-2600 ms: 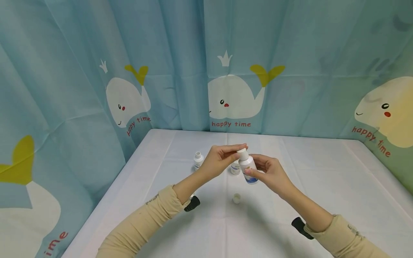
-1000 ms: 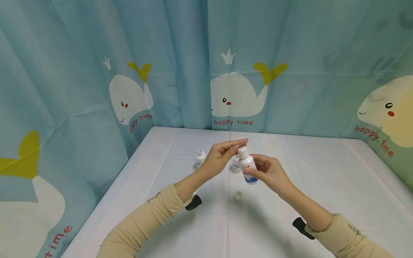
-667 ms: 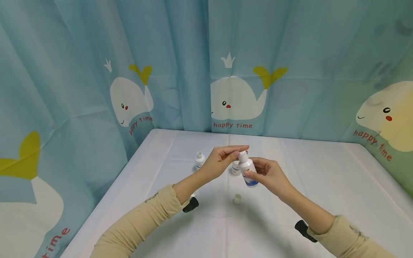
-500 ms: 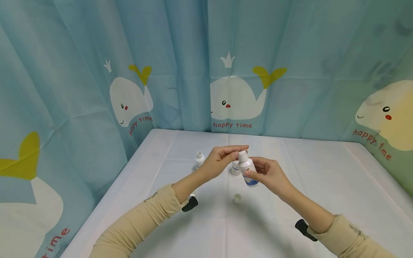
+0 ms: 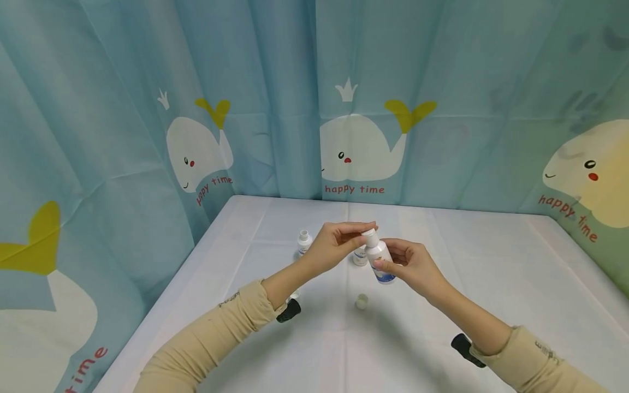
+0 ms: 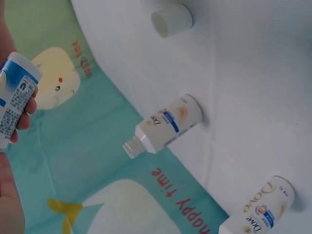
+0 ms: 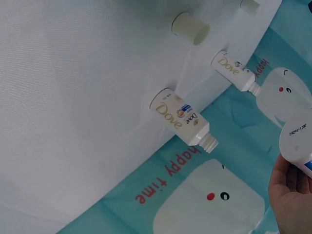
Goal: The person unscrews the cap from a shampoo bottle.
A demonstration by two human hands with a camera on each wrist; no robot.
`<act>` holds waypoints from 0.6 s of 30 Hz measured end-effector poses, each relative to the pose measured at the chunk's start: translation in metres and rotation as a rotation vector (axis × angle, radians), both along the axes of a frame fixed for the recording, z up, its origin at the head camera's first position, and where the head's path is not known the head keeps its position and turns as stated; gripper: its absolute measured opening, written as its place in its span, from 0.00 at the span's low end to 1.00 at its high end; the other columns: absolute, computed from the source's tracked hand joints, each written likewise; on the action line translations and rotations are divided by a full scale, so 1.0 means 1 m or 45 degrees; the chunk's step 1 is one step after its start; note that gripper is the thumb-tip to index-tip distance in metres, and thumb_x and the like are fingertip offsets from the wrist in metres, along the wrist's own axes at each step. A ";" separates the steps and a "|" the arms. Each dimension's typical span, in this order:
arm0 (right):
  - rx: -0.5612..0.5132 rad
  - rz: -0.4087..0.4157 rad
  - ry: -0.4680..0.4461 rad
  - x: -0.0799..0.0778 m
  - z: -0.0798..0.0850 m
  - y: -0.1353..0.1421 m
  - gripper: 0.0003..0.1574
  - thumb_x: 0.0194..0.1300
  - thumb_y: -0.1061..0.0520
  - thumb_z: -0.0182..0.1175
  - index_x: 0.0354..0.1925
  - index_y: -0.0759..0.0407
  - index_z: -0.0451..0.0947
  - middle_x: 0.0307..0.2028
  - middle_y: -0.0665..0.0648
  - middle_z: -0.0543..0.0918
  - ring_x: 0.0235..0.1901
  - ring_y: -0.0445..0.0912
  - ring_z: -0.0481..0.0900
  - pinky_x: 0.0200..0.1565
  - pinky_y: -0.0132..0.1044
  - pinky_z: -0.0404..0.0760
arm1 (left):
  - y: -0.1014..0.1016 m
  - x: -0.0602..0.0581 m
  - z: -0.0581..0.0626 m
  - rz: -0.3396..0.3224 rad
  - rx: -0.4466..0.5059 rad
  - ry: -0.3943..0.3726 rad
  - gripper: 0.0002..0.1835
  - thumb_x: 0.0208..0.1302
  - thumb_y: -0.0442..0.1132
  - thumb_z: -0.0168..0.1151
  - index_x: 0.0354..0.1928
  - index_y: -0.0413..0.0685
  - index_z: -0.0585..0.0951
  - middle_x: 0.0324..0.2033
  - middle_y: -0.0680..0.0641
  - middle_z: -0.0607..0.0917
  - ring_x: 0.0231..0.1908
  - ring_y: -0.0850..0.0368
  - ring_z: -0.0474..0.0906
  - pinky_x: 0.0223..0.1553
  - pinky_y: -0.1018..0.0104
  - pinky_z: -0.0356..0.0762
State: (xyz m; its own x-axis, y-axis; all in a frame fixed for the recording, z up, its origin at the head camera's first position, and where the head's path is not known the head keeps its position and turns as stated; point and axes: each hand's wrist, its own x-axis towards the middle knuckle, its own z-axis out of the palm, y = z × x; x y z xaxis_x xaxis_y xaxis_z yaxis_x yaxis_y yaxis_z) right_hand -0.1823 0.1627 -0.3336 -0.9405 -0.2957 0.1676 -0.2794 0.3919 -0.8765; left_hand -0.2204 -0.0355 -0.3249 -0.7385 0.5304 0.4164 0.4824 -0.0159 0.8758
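My right hand (image 5: 415, 270) holds a small white bottle (image 5: 377, 251) with a blue band, tilted, above the table. At its top my left hand (image 5: 329, 246) pinches the white cap (image 5: 369, 237) between thumb and fingers. The right wrist view shows the bottle's round printed base (image 7: 298, 140) over the curled right fingers. Behind the hands stand two uncapped Dove bottles: one (image 5: 304, 240) left of the left hand, the other (image 5: 360, 258) partly hidden by the held bottle. Both show threaded necks in the right wrist view.
A loose white cap (image 5: 361, 301) lies on the white-covered table (image 5: 491, 273) in front of the hands. Another cap (image 7: 250, 6) shows at the top of the right wrist view. Blue whale-print curtains (image 5: 285, 98) hang behind and beside the table.
The left thumb and fingers have shifted about the cap, lying straighter over it a second ago. The bottle has stayed nearly in place in the right hand.
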 end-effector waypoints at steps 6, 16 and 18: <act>-0.011 0.011 -0.005 0.000 0.000 0.000 0.29 0.61 0.58 0.64 0.56 0.72 0.72 0.51 0.70 0.80 0.48 0.58 0.82 0.48 0.40 0.83 | -0.001 0.001 0.000 0.108 0.019 -0.013 0.15 0.61 0.27 0.59 0.51 0.29 0.78 0.54 0.34 0.79 0.48 0.42 0.81 0.48 0.63 0.81; -0.008 0.009 0.004 0.001 -0.001 0.000 0.28 0.61 0.57 0.64 0.56 0.71 0.72 0.49 0.69 0.81 0.47 0.56 0.82 0.46 0.37 0.83 | 0.007 0.000 -0.003 0.265 0.054 -0.126 0.13 0.54 0.29 0.67 0.42 0.32 0.81 0.40 0.35 0.84 0.30 0.68 0.80 0.39 0.68 0.83; -0.005 0.005 0.007 0.002 -0.001 0.001 0.28 0.61 0.57 0.64 0.56 0.71 0.72 0.49 0.68 0.82 0.47 0.55 0.82 0.46 0.38 0.83 | 0.010 0.001 -0.002 0.282 0.061 -0.132 0.12 0.53 0.29 0.68 0.40 0.32 0.80 0.39 0.35 0.83 0.29 0.69 0.80 0.38 0.68 0.83</act>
State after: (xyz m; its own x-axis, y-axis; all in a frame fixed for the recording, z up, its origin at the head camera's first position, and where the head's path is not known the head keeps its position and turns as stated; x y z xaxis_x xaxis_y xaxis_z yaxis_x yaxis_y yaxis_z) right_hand -0.1804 0.1635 -0.3346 -0.9383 -0.2991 0.1738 -0.2858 0.3872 -0.8766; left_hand -0.2198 -0.0259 -0.3272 -0.8745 0.3322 0.3534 0.3866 0.0374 0.9215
